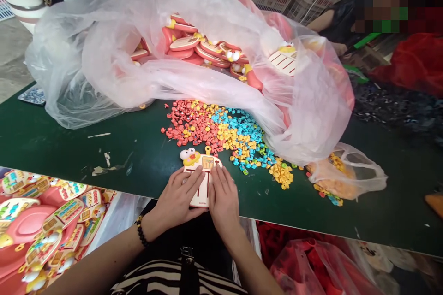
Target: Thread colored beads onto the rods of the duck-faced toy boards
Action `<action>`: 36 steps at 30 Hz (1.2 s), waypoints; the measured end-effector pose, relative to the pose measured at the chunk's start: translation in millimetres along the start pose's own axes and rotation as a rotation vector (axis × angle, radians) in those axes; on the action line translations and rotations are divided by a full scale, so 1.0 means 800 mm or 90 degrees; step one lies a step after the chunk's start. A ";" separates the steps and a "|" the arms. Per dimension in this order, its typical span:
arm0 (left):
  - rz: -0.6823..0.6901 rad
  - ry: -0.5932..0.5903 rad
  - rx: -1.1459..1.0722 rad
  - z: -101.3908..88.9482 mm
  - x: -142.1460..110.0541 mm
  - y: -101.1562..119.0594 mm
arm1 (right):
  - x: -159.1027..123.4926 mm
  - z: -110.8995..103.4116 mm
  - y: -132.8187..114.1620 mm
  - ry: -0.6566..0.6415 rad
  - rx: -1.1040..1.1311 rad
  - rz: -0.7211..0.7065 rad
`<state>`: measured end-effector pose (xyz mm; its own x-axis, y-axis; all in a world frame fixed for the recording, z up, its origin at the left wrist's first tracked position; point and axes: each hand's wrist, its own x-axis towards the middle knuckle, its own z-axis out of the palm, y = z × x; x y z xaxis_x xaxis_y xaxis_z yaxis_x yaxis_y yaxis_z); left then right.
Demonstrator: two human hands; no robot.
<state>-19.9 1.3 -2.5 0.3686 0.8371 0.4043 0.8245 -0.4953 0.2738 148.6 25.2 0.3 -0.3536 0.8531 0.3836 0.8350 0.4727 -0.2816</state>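
As the left hand (176, 197) and right hand (223, 203) press the duck-shaped card (203, 184) flat on the table (69, 156), their fingers lie together, steadying it beside heaped colored pieces (221, 136).

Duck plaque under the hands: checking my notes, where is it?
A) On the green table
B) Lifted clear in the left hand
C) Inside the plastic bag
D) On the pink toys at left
A. The duck plaque lies on the green table, under the left hand and right hand.
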 end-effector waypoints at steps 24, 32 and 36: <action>-0.012 0.036 -0.049 0.000 -0.018 -0.015 | 0.062 -0.007 0.037 -0.012 -0.004 -0.062; -0.016 0.048 -0.071 0.000 -0.021 -0.013 | 0.019 -0.004 0.008 -0.038 -0.098 -0.014; -0.065 0.071 -0.054 0.003 -0.027 0.005 | -0.008 -0.004 -0.016 -0.003 -0.141 -0.013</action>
<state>-23.7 -18.6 -12.0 0.2312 0.8550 0.4642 0.8145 -0.4311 0.3883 141.9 12.9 4.3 -0.3737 0.8451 0.3824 0.8995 0.4307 -0.0728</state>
